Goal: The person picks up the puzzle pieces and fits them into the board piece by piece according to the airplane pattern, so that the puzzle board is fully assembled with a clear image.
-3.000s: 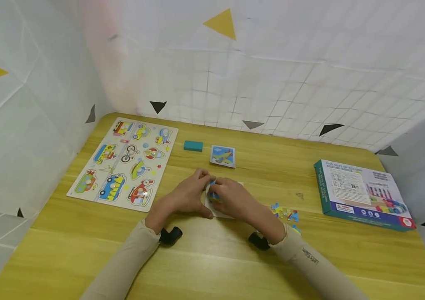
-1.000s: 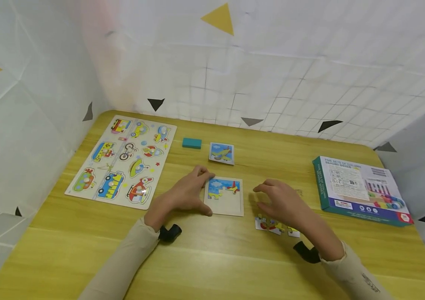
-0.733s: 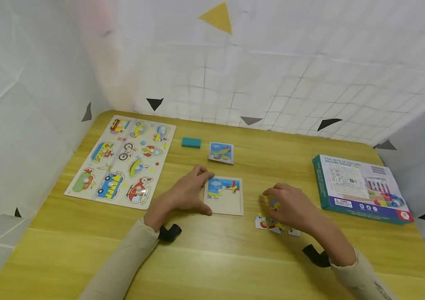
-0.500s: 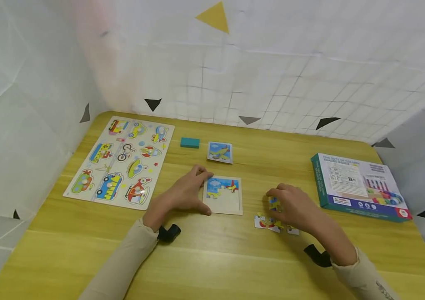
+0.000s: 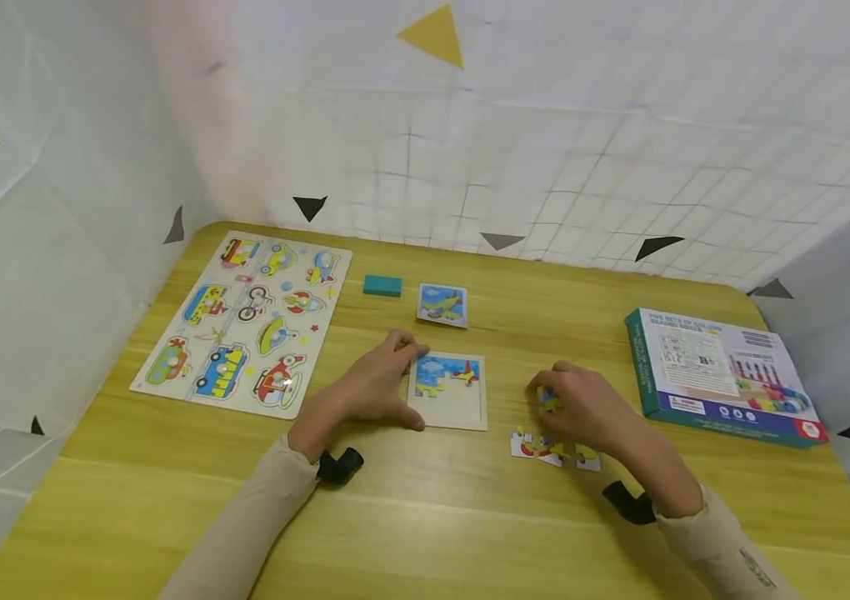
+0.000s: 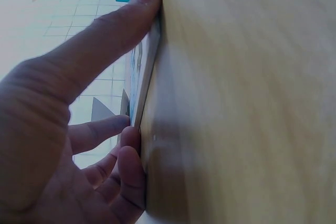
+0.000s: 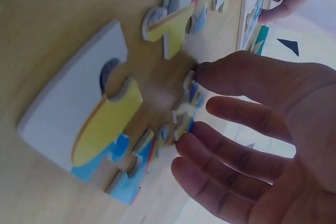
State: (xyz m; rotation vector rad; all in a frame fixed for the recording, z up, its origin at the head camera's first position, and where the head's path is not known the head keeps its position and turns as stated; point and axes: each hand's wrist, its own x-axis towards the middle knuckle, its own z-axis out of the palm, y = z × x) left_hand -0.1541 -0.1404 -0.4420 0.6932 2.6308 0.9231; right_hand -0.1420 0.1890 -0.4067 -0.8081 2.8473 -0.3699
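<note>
A square wooden puzzle board (image 5: pixel 447 412) lies mid-table, with blue sky and red-and-yellow plane pieces fitted along its top and left. My left hand (image 5: pixel 374 383) holds the board by its left side, thumb at the near corner and index fingertip at the far one. To the right, my right hand (image 5: pixel 582 408) pinches a blue-and-yellow jigsaw piece (image 7: pixel 189 103) between thumb and fingertips, close over the table. Just below that hand are several loose jigsaw pieces (image 5: pixel 522 443), white, yellow and red; the right wrist view shows a white-and-yellow corner piece (image 7: pixel 79 98) near it.
Behind the board lie an airplane picture card (image 5: pixel 442 306) and a teal block (image 5: pixel 382 286). A large vehicle peg puzzle (image 5: pixel 297 333) occupies the left, and a flat toy box (image 5: pixel 725 375) the right. A white sheet wall (image 5: pixel 545 125) borders the table's back.
My right hand has moved from over the board to the loose pieces at the right, where it has taken hold of one. My left hand has stayed at the board.
</note>
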